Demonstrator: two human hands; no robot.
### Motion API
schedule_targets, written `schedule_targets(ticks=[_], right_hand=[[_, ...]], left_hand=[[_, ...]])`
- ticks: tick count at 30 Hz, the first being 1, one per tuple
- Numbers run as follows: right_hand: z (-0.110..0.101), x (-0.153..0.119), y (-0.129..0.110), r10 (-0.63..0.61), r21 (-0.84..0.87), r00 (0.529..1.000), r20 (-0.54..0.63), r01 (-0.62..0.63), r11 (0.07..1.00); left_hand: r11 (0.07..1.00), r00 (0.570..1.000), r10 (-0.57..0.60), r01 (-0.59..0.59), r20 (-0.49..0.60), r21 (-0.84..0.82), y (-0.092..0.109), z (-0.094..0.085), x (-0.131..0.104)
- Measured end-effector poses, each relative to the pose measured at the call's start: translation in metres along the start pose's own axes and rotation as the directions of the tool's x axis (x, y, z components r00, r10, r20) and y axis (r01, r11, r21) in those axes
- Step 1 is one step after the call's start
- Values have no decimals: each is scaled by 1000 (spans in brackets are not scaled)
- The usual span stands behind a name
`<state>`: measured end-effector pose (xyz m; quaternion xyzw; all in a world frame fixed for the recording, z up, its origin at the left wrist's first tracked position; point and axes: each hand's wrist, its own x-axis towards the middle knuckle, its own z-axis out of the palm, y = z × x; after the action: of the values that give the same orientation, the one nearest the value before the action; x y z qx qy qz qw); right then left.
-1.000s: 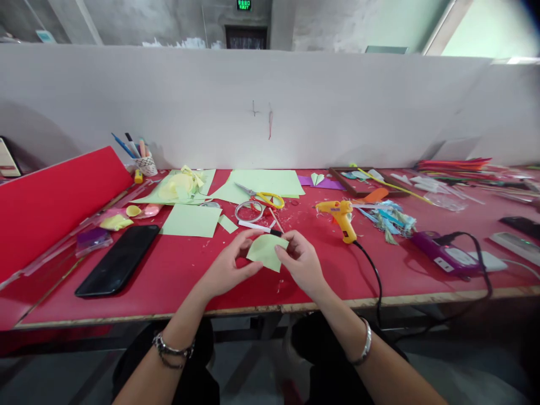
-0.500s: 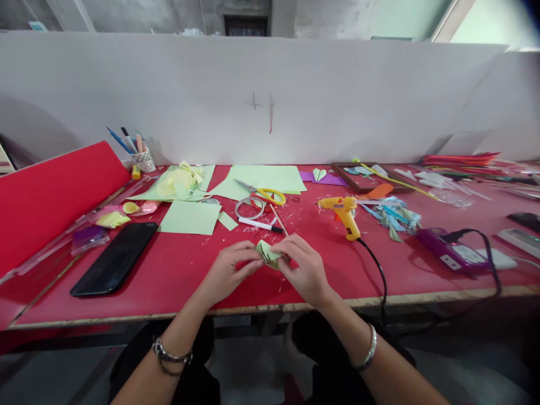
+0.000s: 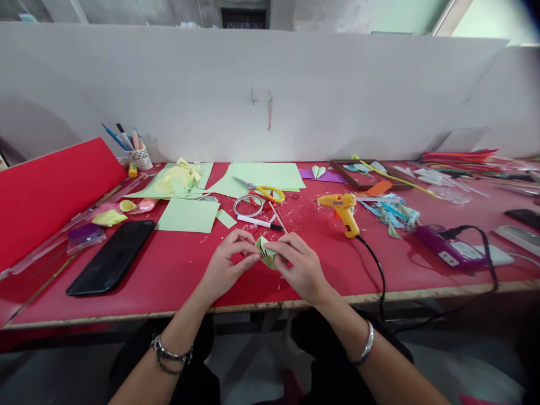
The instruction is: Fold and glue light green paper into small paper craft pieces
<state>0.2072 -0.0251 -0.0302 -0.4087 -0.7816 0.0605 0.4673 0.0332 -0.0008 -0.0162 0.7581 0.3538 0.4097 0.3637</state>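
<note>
Between my two hands, above the front part of the red table, is a small curved piece of light green paper (image 3: pixel 267 260) with dark marks on it. My left hand (image 3: pixel 230 261) pinches its left edge between thumb and fingers. On the opposite side my right hand (image 3: pixel 300 265) grips it, fingers bent over the paper and hiding part of it. Just beyond the hands lie a black-capped white marker (image 3: pixel 258 223), a thin stick (image 3: pixel 278 217), a roll of clear tape (image 3: pixel 248 206) and yellow-handled scissors (image 3: pixel 270 193).
A yellow glue gun (image 3: pixel 343 212) with a black cord lies to the right, near a purple power strip (image 3: pixel 449 247). At left are a black phone (image 3: pixel 112 257) and a red board (image 3: pixel 59 197). Green paper sheets (image 3: pixel 188 216) and a pen cup (image 3: pixel 140 158) sit farther back.
The green paper has turned and curved more between my fingers, and my right fingers have shifted slightly left across it. The camera view has tilted a little.
</note>
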Motion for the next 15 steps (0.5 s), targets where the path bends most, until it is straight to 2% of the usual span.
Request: schedule_targets(ticks=[2, 4, 6, 8, 10, 13, 15], right_hand=[[-1, 2, -3, 50, 111, 997, 57, -56, 992], [-3, 5, -6, 114, 288, 981, 158, -156, 945], [-6, 7, -7, 141, 482, 947, 288, -270, 833], [-9, 8, -6, 124, 608, 913, 388, -355, 710], [-12, 8, -4, 116, 636, 893, 435, -396, 662], [-16, 6, -3, 98, 596, 868, 487, -412, 689], [-18, 5, -3, 60, 568, 841, 538, -413, 712]], left_hand=[[1000, 999, 8, -8, -45, 12, 0, 0, 0], [1000, 999, 2, -3, -37, -30, 1, -1, 0], [992, 999, -31, 34, 25, -125, 1, -2, -2], [969, 994, -74, 92, 82, -231, 1, -2, -4], [936, 994, -72, 97, 88, -338, -1, -1, -5], [850, 999, -19, 35, 34, -526, -3, 1, -6], [777, 999, -23, 33, 24, -628, -1, 2, -6]])
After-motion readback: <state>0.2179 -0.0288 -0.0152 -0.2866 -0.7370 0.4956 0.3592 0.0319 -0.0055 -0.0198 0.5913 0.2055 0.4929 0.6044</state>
